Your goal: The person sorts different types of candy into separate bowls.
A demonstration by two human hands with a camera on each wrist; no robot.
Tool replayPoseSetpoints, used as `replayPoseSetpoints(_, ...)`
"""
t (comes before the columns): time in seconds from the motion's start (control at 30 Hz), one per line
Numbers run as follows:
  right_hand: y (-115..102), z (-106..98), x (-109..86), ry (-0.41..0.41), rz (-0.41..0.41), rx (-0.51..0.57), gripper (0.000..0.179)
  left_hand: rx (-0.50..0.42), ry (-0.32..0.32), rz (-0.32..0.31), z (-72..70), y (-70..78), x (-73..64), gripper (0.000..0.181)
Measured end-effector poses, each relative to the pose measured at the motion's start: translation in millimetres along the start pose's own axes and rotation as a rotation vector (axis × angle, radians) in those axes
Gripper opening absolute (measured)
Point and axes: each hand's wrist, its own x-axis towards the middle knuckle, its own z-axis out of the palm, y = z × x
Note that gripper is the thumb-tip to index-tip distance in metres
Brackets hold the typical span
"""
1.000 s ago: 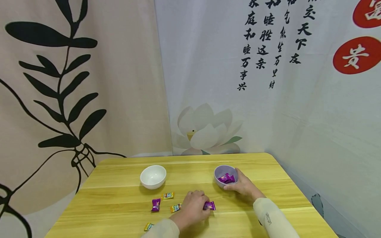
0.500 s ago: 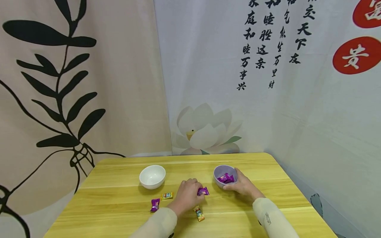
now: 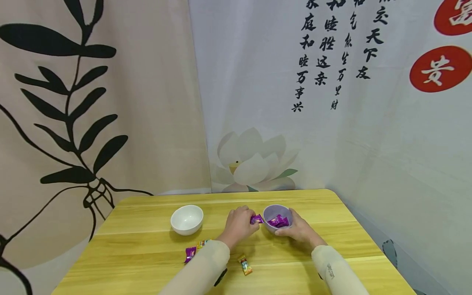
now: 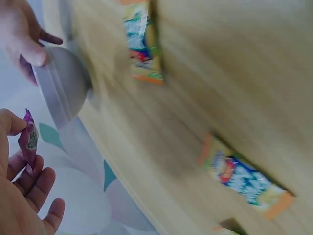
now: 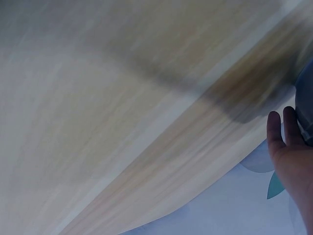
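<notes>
My left hand point(image 3: 239, 225) pinches a purple-wrapped candy point(image 3: 257, 219) between thumb and fingertips, just left of the purple bowl point(image 3: 274, 209). In the left wrist view the same candy point(image 4: 30, 139) stands off the table, the other fingers loosely bent below it. My right hand point(image 3: 300, 231) holds the bowl from its right side, thumb along the front and fingers round the back. Inside the bowl lie purple-wrapped candies point(image 3: 279, 221). The right wrist view catches only two fingers point(image 5: 289, 127) against the dark bowl edge.
Left of the hands stands a white bowl point(image 3: 187, 221). Another purple candy point(image 3: 189, 254) and a yellow one point(image 3: 202, 243) lie partly behind the left sleeve point(image 3: 206, 264). A further yellow candy point(image 3: 245, 264) lies nearer the front of the wooden table point(image 3: 287, 270).
My left hand has picked up the purple candy and carried it away from me to the bowl's left side. A yellow candy has come into sight below that arm. The right hand stays on the bowl.
</notes>
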Motion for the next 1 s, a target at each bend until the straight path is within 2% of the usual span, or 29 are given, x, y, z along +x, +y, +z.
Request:
replayPoseSetpoints(0.33, 3, -1, 6.0, 0.005, -0.052, 0.006, 0.106, 0.03, 0.028, 0.015, 3.4, 12.2, 28.1, 0.022)
replayPoseSetpoints(0.53, 2, -2, 5.8, -0.002, -0.046, -0.022, 0.111, 0.049, -0.014, -0.02, 14.6, 22.1, 38.3, 0.024)
replayPoseSetpoints(0.6, 2, -1, 5.3, -0.004, -0.045, -0.002, 0.109, 0.063, -0.035, -0.026, 18.2, 25.6, 40.6, 0.026)
replayPoseSetpoints(1.0, 2, -1, 2.7, -0.001, -0.058, 0.001, 0.102, 0.137, -0.134, -0.017, 30.5, 43.6, 51.1, 0.036)
